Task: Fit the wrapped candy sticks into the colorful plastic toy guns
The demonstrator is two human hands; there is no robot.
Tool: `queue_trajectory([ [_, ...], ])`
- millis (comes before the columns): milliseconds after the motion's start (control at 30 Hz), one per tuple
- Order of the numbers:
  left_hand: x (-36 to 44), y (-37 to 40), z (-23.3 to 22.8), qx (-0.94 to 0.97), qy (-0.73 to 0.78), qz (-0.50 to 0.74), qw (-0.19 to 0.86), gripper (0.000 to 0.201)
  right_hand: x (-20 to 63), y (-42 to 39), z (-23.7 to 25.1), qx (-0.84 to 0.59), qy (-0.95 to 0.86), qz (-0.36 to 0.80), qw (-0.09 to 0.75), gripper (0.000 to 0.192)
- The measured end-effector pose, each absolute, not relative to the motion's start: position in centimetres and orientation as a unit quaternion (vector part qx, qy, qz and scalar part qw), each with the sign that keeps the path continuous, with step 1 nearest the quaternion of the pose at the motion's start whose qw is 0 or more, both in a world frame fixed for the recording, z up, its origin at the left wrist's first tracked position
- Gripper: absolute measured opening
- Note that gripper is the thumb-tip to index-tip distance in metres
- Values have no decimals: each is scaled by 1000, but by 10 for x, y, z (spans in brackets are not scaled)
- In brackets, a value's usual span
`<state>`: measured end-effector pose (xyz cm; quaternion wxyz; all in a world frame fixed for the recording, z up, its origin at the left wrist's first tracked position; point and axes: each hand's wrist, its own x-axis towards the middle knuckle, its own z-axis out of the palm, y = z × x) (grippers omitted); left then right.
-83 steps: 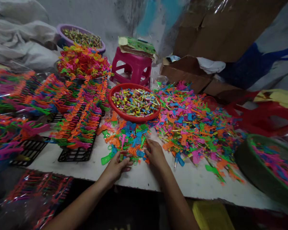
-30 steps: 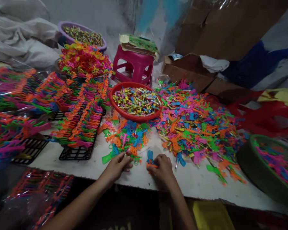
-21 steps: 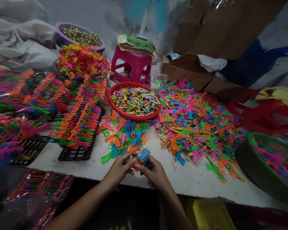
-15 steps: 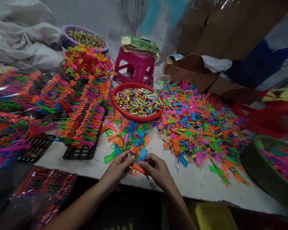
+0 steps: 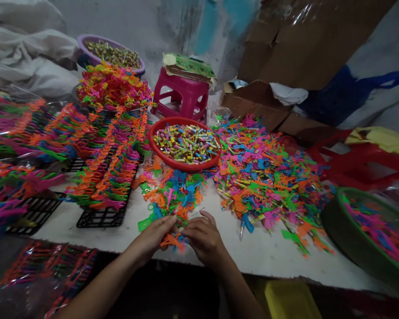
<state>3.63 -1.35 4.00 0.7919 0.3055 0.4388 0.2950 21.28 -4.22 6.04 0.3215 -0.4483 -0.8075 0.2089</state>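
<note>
Close together at the table's front edge, my left hand [image 5: 158, 232] and my right hand [image 5: 203, 237] work over small plastic toy pieces. The left thumb and fingers are pinched; what lies between them is too small and blurred to name. My right hand has its fingers curled in toward the left one, and its grip is hidden. An orange plastic piece [image 5: 173, 242] shows below and between the hands, smeared by motion. Just beyond the fingers lies a small heap of mixed plastic pieces [image 5: 176, 190], with a green piece [image 5: 145, 223] beside my left hand.
A red basin [image 5: 151, 144] of small shiny tubes stands behind the heap. Rows of toys fill black racks [image 5: 101, 218] at left. A wide toy pile [image 5: 262, 173] spreads rightward to a green tub [image 5: 334, 221]. A pink stool [image 5: 182, 91] is at the back.
The hands have drawn closer together, and the right fingers have curled inward. The blue piece at my right fingertips is out of sight. The whole view has shifted slightly.
</note>
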Motion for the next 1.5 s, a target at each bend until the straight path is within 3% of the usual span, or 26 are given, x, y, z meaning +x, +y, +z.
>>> queue_trajectory([
  [33,38,-14,37,319,452,306,775,39,212,-42,60,-485,-766,226,356,9],
  [133,45,-17,28,350,458,341,743,44,209,-37,59,-606,-556,293,487,20],
  [233,49,-20,29,367,445,369,729,44,202,-33,54,-614,-435,377,539,25],
  [367,51,-21,36,367,454,362,727,43,190,-36,43,-584,-434,442,524,26],
  [700,51,-22,28,375,461,353,723,47,181,-46,36,-590,-500,379,509,24],
  [967,50,-29,40,576,483,401,524,22,170,-54,22,-611,-502,329,515,17],
  [1133,50,-33,38,657,462,364,472,27,160,-58,15,-620,-489,328,519,19],
  [1233,47,-30,33,683,456,333,463,32,179,-44,25,-624,-524,337,471,24],
  [1333,37,-24,22,709,472,342,396,35,244,-14,50,-691,-509,248,450,32],
  [1400,27,-21,10,729,488,373,302,34,302,9,70,-769,-403,78,490,37],
  [1500,16,-19,-7,753,482,415,169,30,363,34,87,-809,-318,-169,465,47],
])
